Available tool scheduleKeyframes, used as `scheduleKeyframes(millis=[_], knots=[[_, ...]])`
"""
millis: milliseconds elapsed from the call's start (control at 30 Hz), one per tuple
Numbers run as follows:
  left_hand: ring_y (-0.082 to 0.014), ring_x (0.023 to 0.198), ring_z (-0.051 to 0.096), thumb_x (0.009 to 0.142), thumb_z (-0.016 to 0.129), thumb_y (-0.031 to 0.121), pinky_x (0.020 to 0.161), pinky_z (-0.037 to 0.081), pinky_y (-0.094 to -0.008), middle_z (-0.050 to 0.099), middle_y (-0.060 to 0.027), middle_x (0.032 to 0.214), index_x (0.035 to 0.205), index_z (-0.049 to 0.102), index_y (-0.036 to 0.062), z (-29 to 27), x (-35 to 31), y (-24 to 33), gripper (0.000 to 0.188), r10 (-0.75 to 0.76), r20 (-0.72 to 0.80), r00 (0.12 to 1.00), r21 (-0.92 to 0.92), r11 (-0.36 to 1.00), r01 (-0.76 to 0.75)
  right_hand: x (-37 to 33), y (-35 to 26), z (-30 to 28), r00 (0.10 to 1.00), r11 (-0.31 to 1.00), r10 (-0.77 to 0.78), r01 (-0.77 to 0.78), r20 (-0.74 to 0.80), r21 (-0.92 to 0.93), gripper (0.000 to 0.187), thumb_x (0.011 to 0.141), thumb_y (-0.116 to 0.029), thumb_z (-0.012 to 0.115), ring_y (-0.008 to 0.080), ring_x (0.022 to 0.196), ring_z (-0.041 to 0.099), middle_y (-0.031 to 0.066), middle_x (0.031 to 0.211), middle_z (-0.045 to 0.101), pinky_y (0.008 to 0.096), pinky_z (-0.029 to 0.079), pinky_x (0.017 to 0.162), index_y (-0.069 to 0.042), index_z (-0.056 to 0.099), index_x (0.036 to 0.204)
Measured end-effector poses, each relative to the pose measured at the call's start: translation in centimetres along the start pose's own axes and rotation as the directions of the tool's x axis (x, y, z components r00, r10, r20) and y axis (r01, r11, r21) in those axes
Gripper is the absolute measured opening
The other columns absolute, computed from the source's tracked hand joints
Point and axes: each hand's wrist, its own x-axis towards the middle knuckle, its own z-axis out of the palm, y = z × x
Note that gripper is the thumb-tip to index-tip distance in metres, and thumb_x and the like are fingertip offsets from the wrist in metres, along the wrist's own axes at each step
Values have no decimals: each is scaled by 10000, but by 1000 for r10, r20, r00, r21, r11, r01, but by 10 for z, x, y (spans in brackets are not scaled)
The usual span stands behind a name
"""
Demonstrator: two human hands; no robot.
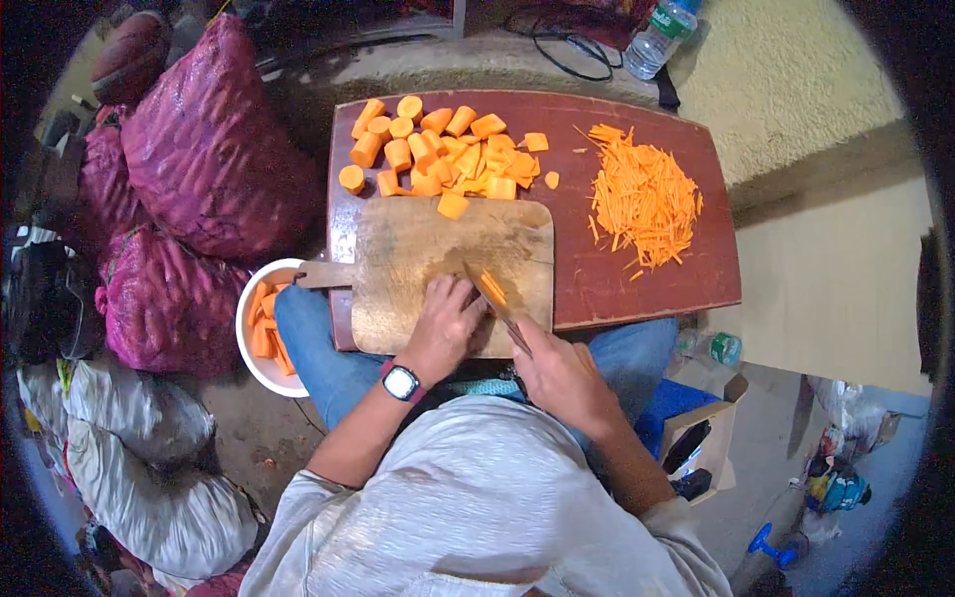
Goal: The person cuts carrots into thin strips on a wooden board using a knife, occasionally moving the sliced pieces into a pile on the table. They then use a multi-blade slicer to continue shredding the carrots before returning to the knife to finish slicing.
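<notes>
My right hand (559, 376) grips a knife (504, 316), its blade slanting up and left over the wooden cutting board (403, 259). Close against the blade's left side, my left hand (444, 323) rests on the board with its fingers curled down. Whatever lies beneath those fingertips is hidden. A few orange carrot strips (494, 287) lie along the blade's right side. Beyond the board sit thick carrot chunks (398, 154) and flatter cut pieces (479, 164). A heap of thin carrot sticks (647, 204) covers the table's right part.
The dark red table (587, 284) reaches over my knees. A white bowl (247, 343) of carrot pieces stands by my left leg. Purple mesh sacks (204, 149) and white sacks (149, 497) crowd the left. An open cardboard box (731, 413) is at right; a bottle (657, 42) stands behind.
</notes>
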Motion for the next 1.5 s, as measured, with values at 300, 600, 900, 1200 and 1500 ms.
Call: scheduleKeyframes(millis=[300, 600, 900, 1200, 1500], knots=[[-349, 1135, 565, 849, 687, 109, 1092, 403, -510, 623, -123, 1146, 1234, 749, 33, -1, 2, 1, 397, -12, -14, 1000, 66, 998, 13, 1, -2, 5, 999, 1000, 2, -4, -47, -28, 427, 1048, -169, 633, 532, 1029, 707, 310, 1133, 737, 629, 562, 848, -44, 531, 1444], [-334, 1116, 565, 811, 736, 121, 1035, 391, -545, 620, -103, 1149, 1277, 738, 72, -6, 1, 3, 468, -45, 4, 999, 68, 997, 45, 6, 0, 7, 999, 1000, 2, -2, -38, -23, 392, 1054, -168, 628, 537, 988, 705, 314, 1052, 731, 624, 562, 812, -52, 544, 1418], [-336, 1096, 560, 711, 822, 135, 991, 384, -533, 603, -99, 1124, 1287, 735, 96, -3, -1, 2, 583, -55, -3, 998, 95, 994, 55, 6, 4, 10, 997, 999, -29, 27, -73, -34, 380, 1045, -164, 640, 516, 954, 718, 302, 1045, 732, 614, 565, 782, -55, 554, 1398], [-327, 1097, 575, 774, 785, 116, 997, 383, -539, 620, -97, 1133, 1247, 749, 93, -2, -1, 3, 475, -78, -36, 996, 70, 994, 80, 9, 0, 10, 996, 998, -40, 36, -80, -50, 422, 1035, -155, 661, 513, 956, 723, 303, 1038, 735, 615, 568, 782, -41, 558, 1428], [-320, 1056, 597, 802, 763, 123, 1016, 389, -540, 639, -97, 1086, 1198, 752, 59, -4, -1, 4, 401, -64, -83, 995, 66, 995, 70, 7, -7, 7, 999, 1000, -18, 17, -38, -14, 391, 1047, -163, 622, 522, 989, 718, 325, 1075, 720, 626, 567, 820, -60, 546, 1417]])
